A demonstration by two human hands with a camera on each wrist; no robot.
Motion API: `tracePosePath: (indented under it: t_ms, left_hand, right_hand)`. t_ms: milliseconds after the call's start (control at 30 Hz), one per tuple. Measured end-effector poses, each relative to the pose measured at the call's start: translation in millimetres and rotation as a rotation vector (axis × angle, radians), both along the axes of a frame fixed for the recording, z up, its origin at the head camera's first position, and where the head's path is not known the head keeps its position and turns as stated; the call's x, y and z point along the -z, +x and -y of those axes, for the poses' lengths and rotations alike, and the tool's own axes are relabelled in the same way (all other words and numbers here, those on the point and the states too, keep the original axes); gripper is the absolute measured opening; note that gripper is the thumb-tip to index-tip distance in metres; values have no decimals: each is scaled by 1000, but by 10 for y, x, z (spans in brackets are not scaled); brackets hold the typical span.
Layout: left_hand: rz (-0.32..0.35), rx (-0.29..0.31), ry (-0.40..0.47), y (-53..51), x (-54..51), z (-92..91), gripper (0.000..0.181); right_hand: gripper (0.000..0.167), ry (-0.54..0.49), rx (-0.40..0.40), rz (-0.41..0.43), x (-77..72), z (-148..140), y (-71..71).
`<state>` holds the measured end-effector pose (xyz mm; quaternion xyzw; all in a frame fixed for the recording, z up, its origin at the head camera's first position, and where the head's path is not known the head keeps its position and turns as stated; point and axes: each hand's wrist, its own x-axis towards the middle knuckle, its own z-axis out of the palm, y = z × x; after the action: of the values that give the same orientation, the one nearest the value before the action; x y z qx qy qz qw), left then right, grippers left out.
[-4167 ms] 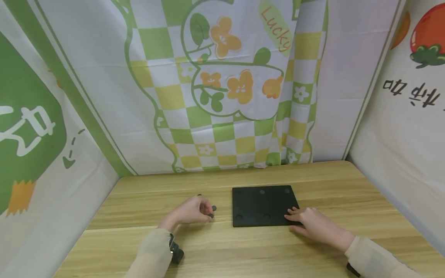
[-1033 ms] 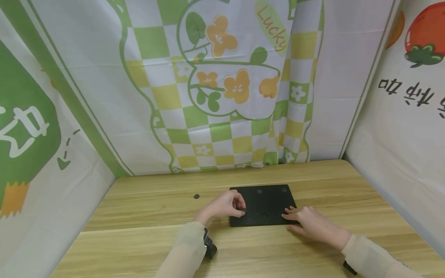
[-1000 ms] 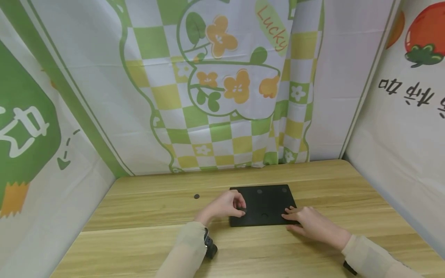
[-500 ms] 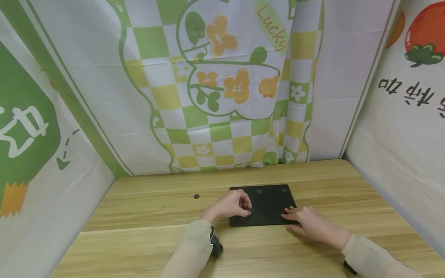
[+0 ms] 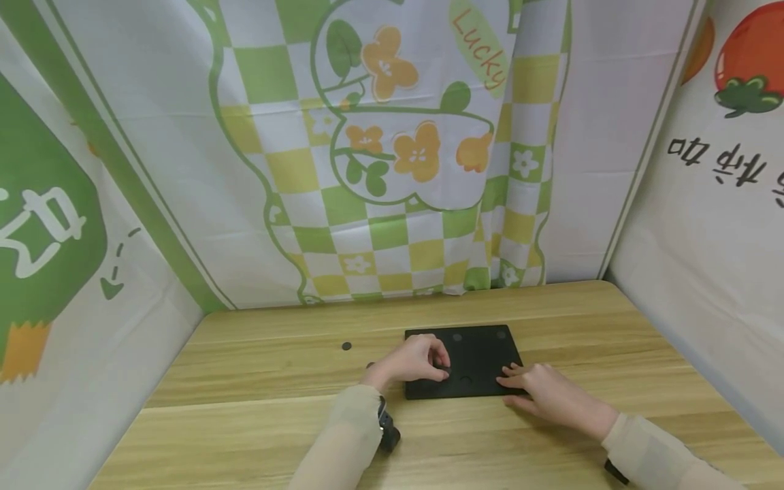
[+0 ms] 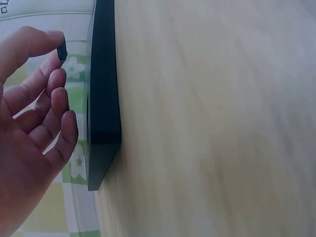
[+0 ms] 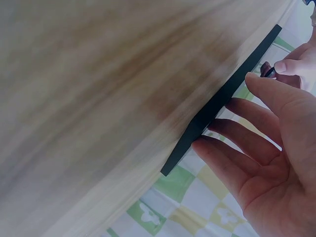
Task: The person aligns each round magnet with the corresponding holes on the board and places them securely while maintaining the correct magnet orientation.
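A small black disc (image 6: 62, 51) is pinched between the thumb and index finger of my left hand (image 5: 418, 358). That hand hovers over the left half of a flat black rectangular board (image 5: 484, 357), the disc just above its surface. My right hand (image 5: 551, 391) rests on the board's near right corner, its fingers extended and touching the edge. Along the board's far side are two grey round spots (image 5: 456, 337). A round mark (image 5: 466, 381) shows near the front edge. The left hand hides part of the board's left side.
On the wooden table (image 5: 257, 395), a loose black disc (image 5: 346, 346) lies left of the board. Another disc (image 5: 370, 365) peeks out behind the left wrist. A patterned cloth (image 5: 380, 252) hangs behind the table's far edge, with printed sheets on both sides.
From the discs on the table at left, my left hand has carried one disc over the board, drifting slightly further right in the last second. The right hand stays on the board's corner.
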<state>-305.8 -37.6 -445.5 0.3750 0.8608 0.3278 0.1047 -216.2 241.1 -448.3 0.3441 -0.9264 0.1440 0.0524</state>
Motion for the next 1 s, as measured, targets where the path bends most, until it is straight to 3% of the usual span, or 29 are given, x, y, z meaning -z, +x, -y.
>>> tracePosePath:
  t_ms: [1000]
  left_hand:
    - [6, 67, -63, -37, 38, -356, 11]
  right_hand:
    - [32, 8, -14, -21, -21, -1, -13]
